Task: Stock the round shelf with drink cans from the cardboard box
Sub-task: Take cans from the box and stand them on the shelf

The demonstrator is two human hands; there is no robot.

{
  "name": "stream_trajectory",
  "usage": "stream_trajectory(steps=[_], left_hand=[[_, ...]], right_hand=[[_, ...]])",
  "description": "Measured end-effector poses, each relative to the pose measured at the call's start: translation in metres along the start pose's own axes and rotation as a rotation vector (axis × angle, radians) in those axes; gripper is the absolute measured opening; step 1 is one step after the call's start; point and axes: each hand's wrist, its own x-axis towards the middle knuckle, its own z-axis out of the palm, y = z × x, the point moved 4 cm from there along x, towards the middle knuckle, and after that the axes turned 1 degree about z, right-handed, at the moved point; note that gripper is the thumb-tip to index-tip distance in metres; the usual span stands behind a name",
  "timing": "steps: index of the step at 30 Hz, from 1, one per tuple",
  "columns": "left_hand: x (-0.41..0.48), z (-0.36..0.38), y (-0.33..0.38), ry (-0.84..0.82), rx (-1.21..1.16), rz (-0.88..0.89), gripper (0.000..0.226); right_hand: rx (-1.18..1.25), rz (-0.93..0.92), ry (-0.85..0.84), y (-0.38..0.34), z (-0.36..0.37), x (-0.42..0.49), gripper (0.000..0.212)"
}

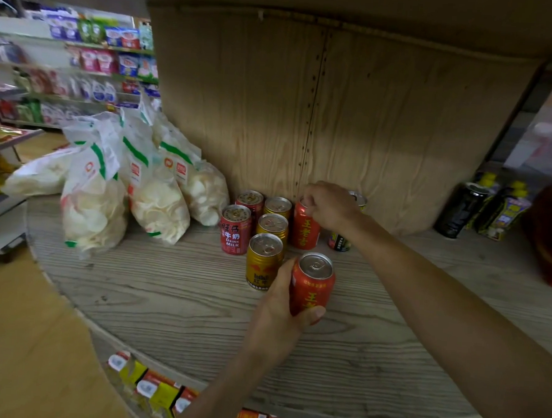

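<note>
The red cylindrical metal drink can [312, 283] with yellow characters is upright in the left hand [278, 309]. Its pull-tab end faces up and its long axis is close to vertical. The thumb and fingers wrap its lower body. Whether its base touches the grey wood-grain round shelf [165, 299] I cannot tell.

Just beyond it, the right hand [331, 207] grips the top of a second red can [304, 231], which stands upright on the boards. To their left stand three gold cans [263, 261] and two red milk cans [234, 229], then clear bags of white crackers [159, 198].

This looks like the placing step. The next move probably calls for setting the held can down straight, in front of the second red can and beside the front gold one, with its label facing outward. The cardboard box is out of view.
</note>
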Motion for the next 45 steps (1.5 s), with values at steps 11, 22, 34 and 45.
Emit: stream_trajectory(steps=[11,22,34,45], left_hand=[[0.003,0.003,0.001,-0.019,-0.010,-0.001,0.084],[0.008,0.006,0.002,-0.010,0.008,-0.009,0.090],[0.007,0.006,0.002,0.006,0.018,0.018,0.083],[0.009,0.007,-0.001,0.030,0.030,0.053,0.084]], right_hand=[[-0.005,-0.020,-0.014,0.006,-0.002,-0.003,0.005],[0.014,-0.032,-0.006,0.010,-0.002,-0.012,0.013],[0.067,-0.027,-0.048,0.008,-0.004,0.003,0.021],[-0.107,-0.160,-0.137,0.012,-0.011,-0.002,0.035]])
